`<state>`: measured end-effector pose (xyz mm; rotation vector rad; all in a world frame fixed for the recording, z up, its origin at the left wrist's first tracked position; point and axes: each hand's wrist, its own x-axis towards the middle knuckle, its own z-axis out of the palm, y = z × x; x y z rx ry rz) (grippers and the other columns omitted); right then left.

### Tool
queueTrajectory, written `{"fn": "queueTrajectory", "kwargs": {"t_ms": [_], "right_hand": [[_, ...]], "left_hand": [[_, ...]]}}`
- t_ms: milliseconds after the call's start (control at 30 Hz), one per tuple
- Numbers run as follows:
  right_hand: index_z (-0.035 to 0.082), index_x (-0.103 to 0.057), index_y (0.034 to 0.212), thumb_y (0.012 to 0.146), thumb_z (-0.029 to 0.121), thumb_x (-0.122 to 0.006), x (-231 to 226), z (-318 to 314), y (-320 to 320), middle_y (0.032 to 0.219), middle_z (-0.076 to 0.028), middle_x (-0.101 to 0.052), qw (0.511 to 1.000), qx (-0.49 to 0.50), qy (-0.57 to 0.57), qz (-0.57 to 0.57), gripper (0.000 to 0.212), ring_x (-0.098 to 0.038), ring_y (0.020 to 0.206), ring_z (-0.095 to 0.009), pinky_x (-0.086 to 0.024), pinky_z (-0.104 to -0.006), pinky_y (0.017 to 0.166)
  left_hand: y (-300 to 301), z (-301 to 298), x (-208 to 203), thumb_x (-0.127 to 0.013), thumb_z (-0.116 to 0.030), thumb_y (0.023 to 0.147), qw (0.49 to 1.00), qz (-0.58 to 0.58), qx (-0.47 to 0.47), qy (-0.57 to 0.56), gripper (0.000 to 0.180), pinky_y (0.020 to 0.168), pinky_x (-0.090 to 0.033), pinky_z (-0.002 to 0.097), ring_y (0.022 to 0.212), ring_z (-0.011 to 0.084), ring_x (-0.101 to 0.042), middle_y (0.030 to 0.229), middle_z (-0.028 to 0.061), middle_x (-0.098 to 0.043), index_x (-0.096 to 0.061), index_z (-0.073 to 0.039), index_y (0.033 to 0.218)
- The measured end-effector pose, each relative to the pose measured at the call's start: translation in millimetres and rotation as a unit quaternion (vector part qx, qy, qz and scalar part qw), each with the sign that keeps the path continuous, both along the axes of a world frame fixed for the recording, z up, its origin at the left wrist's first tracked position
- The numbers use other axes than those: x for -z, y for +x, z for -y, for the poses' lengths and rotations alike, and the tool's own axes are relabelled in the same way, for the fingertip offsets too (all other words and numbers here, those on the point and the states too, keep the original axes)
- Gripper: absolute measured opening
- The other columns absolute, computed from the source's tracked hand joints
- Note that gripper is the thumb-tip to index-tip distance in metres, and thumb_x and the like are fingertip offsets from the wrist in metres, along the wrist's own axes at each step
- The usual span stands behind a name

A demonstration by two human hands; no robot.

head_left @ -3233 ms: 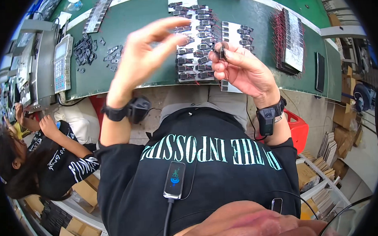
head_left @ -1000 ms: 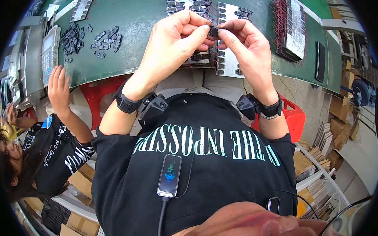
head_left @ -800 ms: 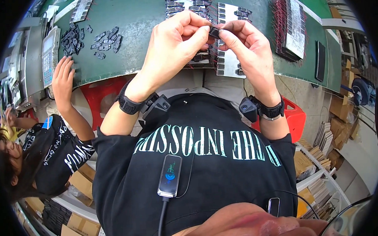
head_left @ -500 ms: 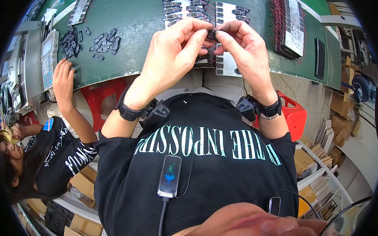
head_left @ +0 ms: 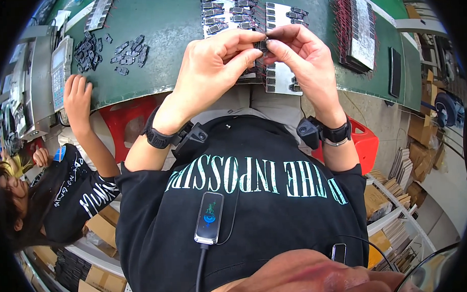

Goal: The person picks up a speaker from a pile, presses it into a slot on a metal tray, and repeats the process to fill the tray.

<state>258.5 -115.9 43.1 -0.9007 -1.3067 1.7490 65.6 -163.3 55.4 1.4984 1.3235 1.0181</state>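
Note:
Over the near edge of the green table, a small black rectangular part (head_left: pixel 261 45) sits between the fingertips of both hands. My left hand (head_left: pixel 213 67) pinches it from the left, thumb below and index finger above. From the right, my right hand (head_left: pixel 308 58) closes thumb and forefinger on its other end. Fingers cover much of the part. Under and beside the hands lies a white strip (head_left: pixel 277 80) bearing similar black parts. Beyond my left hand is another white board (head_left: pixel 228 15) with rows of black parts and thin red wires.
Loose black parts lie in piles (head_left: pixel 130 53) at left, near a keypad device (head_left: pixel 61 75). A co-worker's hand (head_left: pixel 78 102) rests by the table edge. A stack of white boards with red wires (head_left: pixel 360 33) and a flat black device (head_left: pixel 395 72) lie right. Red stools (head_left: pixel 366 146) stand below.
Both hands have shifted slightly toward me with the black part, and my right hand has turned a little. The co-worker's other hand has moved away from their face.

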Motion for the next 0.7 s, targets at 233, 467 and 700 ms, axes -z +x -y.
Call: {"fn": "queueTrajectory", "kwargs": {"t_ms": [233, 467, 700], "right_hand": [[-0.001, -0.063, 0.106, 0.093, 0.004, -0.066, -10.1, 6.2, -0.8, 0.101, -0.001, -0.064, 0.926, 0.065, 0.29, 0.231, 0.014, -0.061, 0.09, -0.008, -0.051, -0.0233, 0.082], [-0.002, -0.062, 0.105, 0.095, 0.008, -0.064, -16.1, 4.6, 0.5, 0.098, 0.0, -0.063, 0.957, 0.013, 0.197, 0.215, 0.014, -0.06, 0.089, -0.008, -0.049, -0.0234, 0.082], [-0.001, -0.061, 0.105, 0.096, 0.01, -0.063, -10.0, -1.5, 5.7, 0.097, -0.001, -0.063, 0.971, -0.03, 0.126, 0.201, 0.014, -0.06, 0.087, -0.008, -0.051, -0.0235, 0.08]], "left_hand": [[0.2, -1.3, 6.4, -0.068, -0.005, 0.09, 0.997, -0.015, -0.027, 0.069, 0.025, 0.074, -0.058, 0.0253, 0.085, 0.0113, -0.073, 0.092, 0.0094, -0.076, -0.069, -0.004, 0.115], [1.0, -0.7, 6.3, -0.067, -0.004, 0.09, 0.998, 0.023, -0.025, 0.058, 0.024, 0.077, -0.058, 0.0255, 0.087, 0.0118, -0.073, 0.096, 0.0097, -0.076, -0.069, -0.002, 0.115], [-0.2, -0.8, 8.0, -0.067, -0.004, 0.091, 0.999, 0.016, -0.005, 0.03, 0.024, 0.079, -0.058, 0.0252, 0.09, 0.0118, -0.072, 0.097, 0.0102, -0.075, -0.069, -0.001, 0.114]]}}
